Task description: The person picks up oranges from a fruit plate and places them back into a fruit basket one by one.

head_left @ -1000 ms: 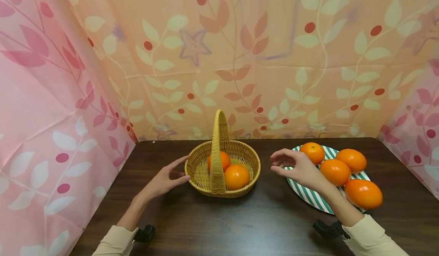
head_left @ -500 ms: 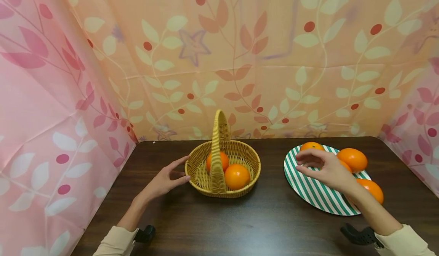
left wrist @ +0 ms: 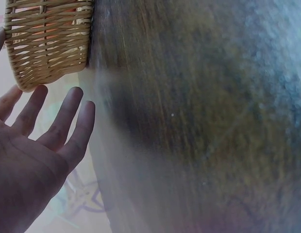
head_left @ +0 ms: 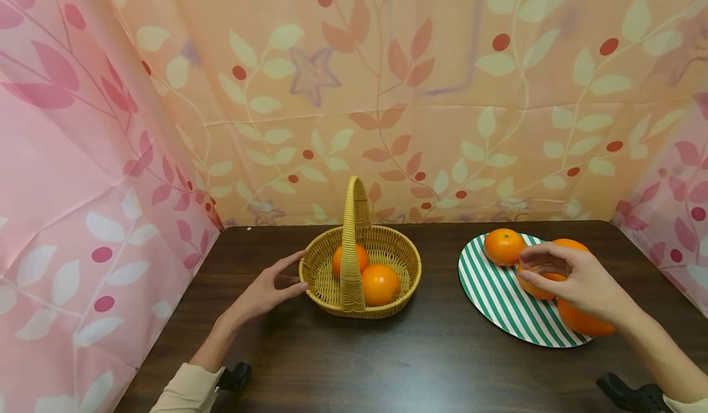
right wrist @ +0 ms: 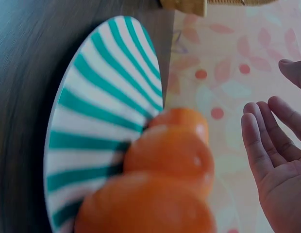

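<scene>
A yellow wicker basket (head_left: 321,302) with a tall handle stands mid-table, with two oranges (head_left: 380,284) inside it. My left hand (head_left: 262,290) rests at the basket's left side, fingers and thumb spread against or very near its rim. In the left wrist view the fingertips reach the woven wall (left wrist: 48,48). My right hand (head_left: 581,281) hovers above several oranges (head_left: 504,246) on a green-and-white striped plate (head_left: 498,302). Its fingers are loosely bent with a gap to the thumb, holding nothing. It partly hides the oranges under it; the right wrist view shows it apart from them.
The dark wooden table (head_left: 398,357) runs back to a floral curtain (head_left: 387,93). A pink curtain (head_left: 66,173) bounds the left side. Black straps with a device sit at both wrists.
My right hand has moved right, from beside the plate's left edge to over the oranges on it. My left hand and the basket have stayed in place.
</scene>
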Tool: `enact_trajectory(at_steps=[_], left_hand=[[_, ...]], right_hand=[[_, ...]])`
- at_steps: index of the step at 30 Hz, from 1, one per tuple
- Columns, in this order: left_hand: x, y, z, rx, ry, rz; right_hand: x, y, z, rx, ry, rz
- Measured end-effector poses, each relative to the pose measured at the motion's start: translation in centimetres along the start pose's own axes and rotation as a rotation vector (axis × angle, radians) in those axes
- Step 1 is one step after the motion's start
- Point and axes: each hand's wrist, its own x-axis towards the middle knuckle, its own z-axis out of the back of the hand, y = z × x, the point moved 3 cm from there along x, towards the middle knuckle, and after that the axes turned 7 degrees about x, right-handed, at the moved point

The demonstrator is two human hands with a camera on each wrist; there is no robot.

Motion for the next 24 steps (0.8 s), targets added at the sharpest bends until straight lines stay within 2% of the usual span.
enact_trajectory(at_steps=[6,14,24], left_hand=[[0.0,0.0,0.0,-0.013,-0.003,-0.019],[0.0,-0.1,0.0,-0.029,0.005,-0.004],[-0.1,-0.1,-0.1,-0.013,0.007,-0.009]], right_hand=[[-2.0,-0.6,2.5,-0.082,-0.060,-0.011],[-4.6,-2.6,5.3,-0.063,-0.156,-0.105],[-6.4,-4.7,6.8,-0.054,-0.190,-0.026]])
